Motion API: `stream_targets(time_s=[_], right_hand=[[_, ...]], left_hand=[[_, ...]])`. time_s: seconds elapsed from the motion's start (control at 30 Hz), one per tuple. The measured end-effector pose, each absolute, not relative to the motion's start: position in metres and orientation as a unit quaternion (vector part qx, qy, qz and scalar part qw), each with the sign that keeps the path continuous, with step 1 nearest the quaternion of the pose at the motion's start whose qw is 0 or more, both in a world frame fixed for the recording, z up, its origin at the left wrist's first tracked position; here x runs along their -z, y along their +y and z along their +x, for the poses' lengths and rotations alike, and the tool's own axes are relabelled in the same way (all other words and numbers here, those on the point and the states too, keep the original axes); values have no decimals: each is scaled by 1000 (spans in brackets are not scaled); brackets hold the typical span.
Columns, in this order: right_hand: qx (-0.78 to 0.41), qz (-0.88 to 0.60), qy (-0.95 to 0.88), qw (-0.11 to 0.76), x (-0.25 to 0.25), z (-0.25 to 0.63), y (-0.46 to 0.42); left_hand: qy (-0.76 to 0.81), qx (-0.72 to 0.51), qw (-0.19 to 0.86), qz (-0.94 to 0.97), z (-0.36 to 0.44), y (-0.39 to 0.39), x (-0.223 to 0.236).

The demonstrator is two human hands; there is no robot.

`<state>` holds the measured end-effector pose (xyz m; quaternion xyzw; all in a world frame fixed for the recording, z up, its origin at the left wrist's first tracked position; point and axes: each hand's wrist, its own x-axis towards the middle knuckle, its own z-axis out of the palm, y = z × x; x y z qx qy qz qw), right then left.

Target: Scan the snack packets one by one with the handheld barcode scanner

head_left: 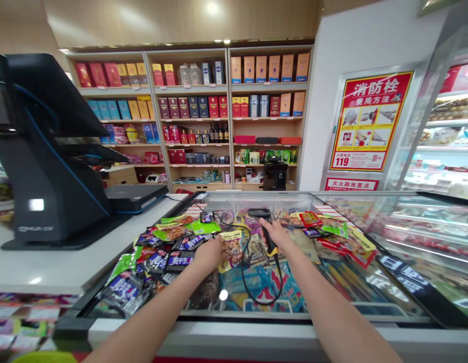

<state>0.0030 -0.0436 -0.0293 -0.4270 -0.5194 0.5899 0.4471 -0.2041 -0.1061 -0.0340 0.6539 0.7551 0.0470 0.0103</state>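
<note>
Scanner in one hand, packet in the other, stuff everywhere.
Shelves (228, 118) of boxes and bottles at the back, partly blocked by the register (45, 151) on the left; glass-topped freezer (256, 327) up front. A big pile (154, 257) of packets crowds its left side, a smaller pile (335, 234) its right. Right hand's (277, 234) fingers are curled round the scanner (271, 245) mid-freezer, left hand's (210, 254) pinched on the packet's (231, 245) left edge, cable (244, 282) looping between.

We reach forward with our bare, slender left forearm (163, 307) and right forearm (324, 297), angled inward; our bare left hand (211, 253) curls, our bare right hand (278, 236) grips.
</note>
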Motion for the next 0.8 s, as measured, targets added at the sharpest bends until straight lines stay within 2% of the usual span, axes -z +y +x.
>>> stream_targets(time_s=[0.2,0.33,0.4,0.57,0.8], right_hand=[[-592,-437,-511,444,31,17,-45],[-599,-430,-494,460,25,19,-43],[-597,-422,-496,468,24,20,-43],[-579,-416,-522,468,21,26,-44],[-531,-455,-564,439,12,46,-42]], left_hand=[[721,-269,236,593,-221,-54,53],[605,-474,386,510,-219,-33,50],[543,-564,428,451,-209,-18,46],[469,-733,364,333,-161,29,53],[420,-773,343,329,-127,57,89]])
